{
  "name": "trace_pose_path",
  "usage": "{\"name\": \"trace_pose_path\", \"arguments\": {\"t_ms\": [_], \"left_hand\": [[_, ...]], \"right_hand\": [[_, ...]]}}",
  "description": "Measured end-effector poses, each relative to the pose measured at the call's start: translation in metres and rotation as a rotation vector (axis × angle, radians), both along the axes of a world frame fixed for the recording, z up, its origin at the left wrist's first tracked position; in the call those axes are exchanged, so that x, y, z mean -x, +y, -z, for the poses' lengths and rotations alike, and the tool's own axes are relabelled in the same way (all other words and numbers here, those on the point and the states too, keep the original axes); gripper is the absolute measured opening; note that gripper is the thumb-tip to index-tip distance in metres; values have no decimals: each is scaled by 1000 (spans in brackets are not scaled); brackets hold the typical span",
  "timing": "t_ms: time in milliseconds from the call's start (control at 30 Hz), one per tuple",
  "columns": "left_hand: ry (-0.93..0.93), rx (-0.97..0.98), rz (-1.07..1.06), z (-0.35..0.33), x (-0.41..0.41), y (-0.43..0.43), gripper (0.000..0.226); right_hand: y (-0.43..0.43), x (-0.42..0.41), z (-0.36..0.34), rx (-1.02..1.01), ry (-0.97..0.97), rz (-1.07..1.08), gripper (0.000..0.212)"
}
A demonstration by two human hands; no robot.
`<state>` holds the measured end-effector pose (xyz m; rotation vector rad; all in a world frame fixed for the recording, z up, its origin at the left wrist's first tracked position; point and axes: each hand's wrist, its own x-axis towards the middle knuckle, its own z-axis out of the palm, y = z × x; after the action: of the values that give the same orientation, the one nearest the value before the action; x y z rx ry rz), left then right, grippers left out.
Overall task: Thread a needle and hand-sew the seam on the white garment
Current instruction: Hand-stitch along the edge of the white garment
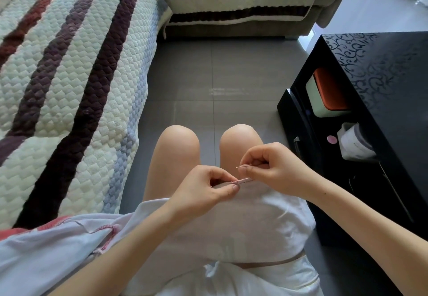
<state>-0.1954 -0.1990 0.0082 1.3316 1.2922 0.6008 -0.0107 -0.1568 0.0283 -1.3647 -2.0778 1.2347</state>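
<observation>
Needle in right grip, tip leftward

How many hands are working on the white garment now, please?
2. The left hand pinches the pink-stitched edge of the white garment; the right hand, just right of it, pinches the needle. None seems hidden.

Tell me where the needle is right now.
Head view, just right of centre: the needle is pinched by the right hand, above the pink-trimmed garment edge the left hand holds.
</observation>
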Motion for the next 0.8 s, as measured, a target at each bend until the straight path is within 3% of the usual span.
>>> {"name": "trace_pose_path", "arguments": {"t_ms": [167,400,500,667,800], "left_hand": [[-34,29,-10,-1,2,-2,6],[55,8,-25,-2,9,-2,16],[49,6,-59,-1,8,-3,16],[33,28,-81,1,9,-3,17],[37,12,-85,3,9,-2,14]], "right_hand": [[-1,-4,-4,28,-91,-78,5],[-2,-10,6,-18,-194,-56,19],[-5,-8,7,-79,-212,-40,23],[-20,-8,6,-210,-128,-12,6],[-34,-4,8,-348,-173,43,11]]}}
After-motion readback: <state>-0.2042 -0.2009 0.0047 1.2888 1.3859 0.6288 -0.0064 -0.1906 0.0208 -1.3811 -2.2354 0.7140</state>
